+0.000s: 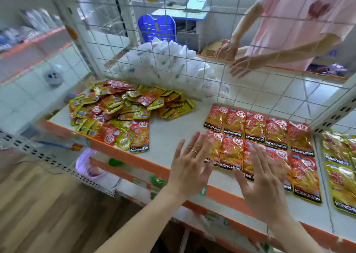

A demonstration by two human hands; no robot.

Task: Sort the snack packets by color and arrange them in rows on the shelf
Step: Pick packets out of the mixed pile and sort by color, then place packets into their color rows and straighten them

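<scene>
Snack packets (pixel 258 135) rowed | shelf (pixel 173 129) white, orange-edged | wire-grid back (pixel 173 50)

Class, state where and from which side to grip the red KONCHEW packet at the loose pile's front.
Probably pinch the red packet by its near, black-banded edge, coming from the shelf front: it lies flat, topmost at the front of the pile, that edge free on bare shelf.
</scene>
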